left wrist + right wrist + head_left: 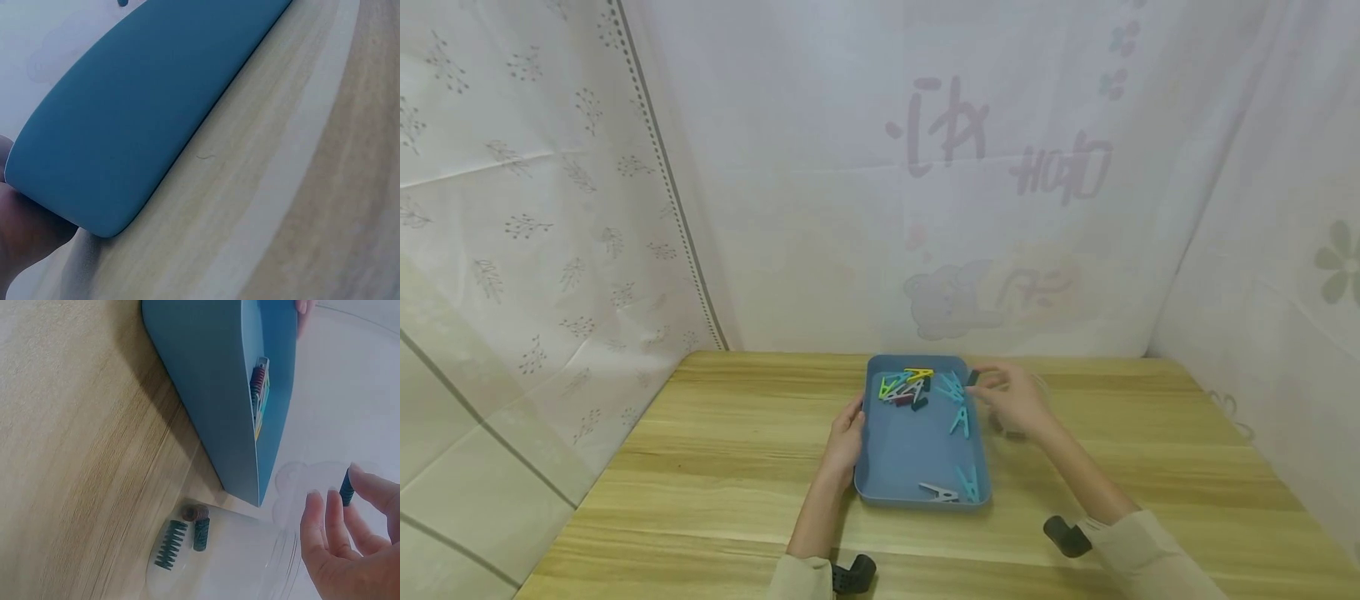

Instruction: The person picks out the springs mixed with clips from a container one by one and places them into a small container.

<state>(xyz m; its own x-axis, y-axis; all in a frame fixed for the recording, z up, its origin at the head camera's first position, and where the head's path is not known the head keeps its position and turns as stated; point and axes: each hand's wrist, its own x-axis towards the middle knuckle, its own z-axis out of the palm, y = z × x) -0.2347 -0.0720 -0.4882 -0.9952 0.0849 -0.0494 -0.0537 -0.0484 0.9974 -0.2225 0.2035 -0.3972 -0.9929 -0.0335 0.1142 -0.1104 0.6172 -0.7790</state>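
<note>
My right hand [1017,400] pinches a dark green coil spring [346,488] between thumb and fingertips, just off the right rim of a blue tray [898,458]. My left hand [844,440] grips the tray's left side, thumb at the rim. Toward the tray's far end lie a yellow clothespin [919,372], grey and green ones, a dark red spring [904,401] and dark springs [920,404]. Light blue clothespins [961,421] lie along its right side. Beneath my right hand is a clear container [244,556] with a green spring [170,545] and others inside.
The tray lies on a wood-grain table [730,467]. Printed curtains [820,208] hang behind and at both sides. A black wrist device [1067,536] sits by the right sleeve, and another [854,575] by the left sleeve.
</note>
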